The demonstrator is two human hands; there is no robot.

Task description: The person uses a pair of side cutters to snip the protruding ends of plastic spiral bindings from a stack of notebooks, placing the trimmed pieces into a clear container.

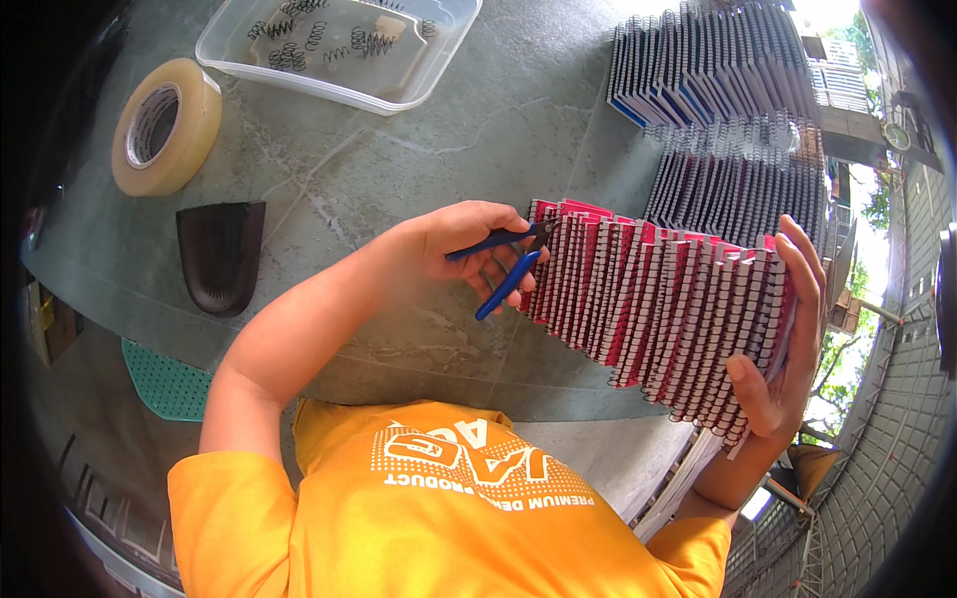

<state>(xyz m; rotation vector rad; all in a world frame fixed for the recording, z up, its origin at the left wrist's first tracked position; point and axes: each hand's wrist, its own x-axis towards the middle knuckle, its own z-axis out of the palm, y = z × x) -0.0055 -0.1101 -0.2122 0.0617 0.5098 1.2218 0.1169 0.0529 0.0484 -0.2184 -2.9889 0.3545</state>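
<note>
My left hand [477, 249] grips small flush cutters [513, 284] with blue handles. Their dark jaws touch or nearly touch the left end of a long row of spiral-bound notebooks [648, 289] with red covers. The black wire coils of these books face me, packed side by side. At the other end of the row, my right hand [783, 349] presses against the outermost book, thumb over the coils and fingers along its back. Part of that palm is hidden by the notebooks.
A clear plastic tub [399, 95] at the back holds several loose black wire coils. Left of it are a roll of tape [164, 128] and a black curved piece [221, 257]. More spiral-bound books [713, 70] stand stacked at the far right, beyond the red ones.
</note>
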